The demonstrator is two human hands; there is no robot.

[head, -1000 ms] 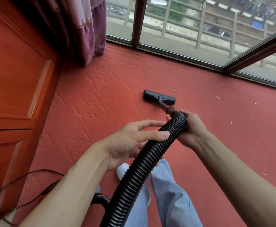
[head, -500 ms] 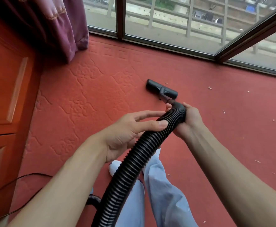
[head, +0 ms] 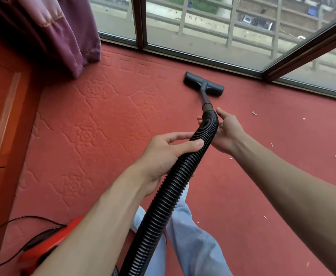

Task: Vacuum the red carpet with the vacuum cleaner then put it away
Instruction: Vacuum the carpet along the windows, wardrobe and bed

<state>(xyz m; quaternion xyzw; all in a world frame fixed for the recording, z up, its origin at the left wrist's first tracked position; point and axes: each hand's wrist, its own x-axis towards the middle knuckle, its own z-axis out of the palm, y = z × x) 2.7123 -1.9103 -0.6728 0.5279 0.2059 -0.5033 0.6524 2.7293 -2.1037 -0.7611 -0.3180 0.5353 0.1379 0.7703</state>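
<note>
- Head view: the left hand (head: 163, 154) grips the black ribbed hose (head: 169, 196) at mid-length, thumb across the top.
- The right hand (head: 226, 132) cradles the hose's upper bend; its fingers pass beneath fairly straight and the thumb stands clear.
- The 2 hands are apart, right ahead of left.
- The floor nozzle (head: 204, 83) lies flat on the red carpet (head: 103, 126), near the window frame (head: 203, 56).
- The red vacuum body (head: 43, 250) sits lower left with its black cord (head: 13, 220), partly hidden by the left forearm.
- Pale debris (head: 254, 113) is scattered on the carpet to the right.
- A purple curtain (head: 63, 32) hangs upper left beside a wooden panel (head: 1, 106).
</note>
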